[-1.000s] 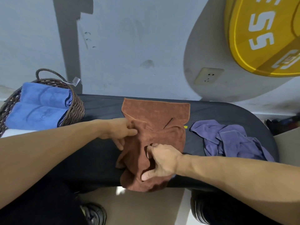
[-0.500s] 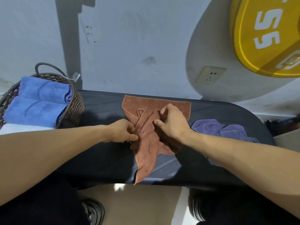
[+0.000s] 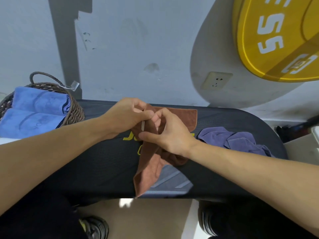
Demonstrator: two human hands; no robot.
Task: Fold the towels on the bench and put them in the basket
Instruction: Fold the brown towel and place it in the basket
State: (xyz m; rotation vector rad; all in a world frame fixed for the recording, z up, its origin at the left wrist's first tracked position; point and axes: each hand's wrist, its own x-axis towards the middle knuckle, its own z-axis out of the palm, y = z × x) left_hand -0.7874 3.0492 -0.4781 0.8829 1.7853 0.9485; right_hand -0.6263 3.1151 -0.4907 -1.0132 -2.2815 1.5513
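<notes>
My hands have moved up the brown towel (image 3: 148,169), left hand (image 3: 127,116) and right hand (image 3: 165,133) pinching it together; the basket (image 3: 74,111) holds two folded blue towels (image 3: 34,111).

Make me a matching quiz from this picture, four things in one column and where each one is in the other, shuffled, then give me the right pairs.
Things:
1. brown towel
2. purple towel
3. blue towels
4. yellow weight plate

Places:
A. inside the wicker basket
B. leaning on the wall
C. pinched by both hands, left hand and right hand
D. crumpled on the bench, right side

Pairs: 1-C, 2-D, 3-A, 4-B
</notes>
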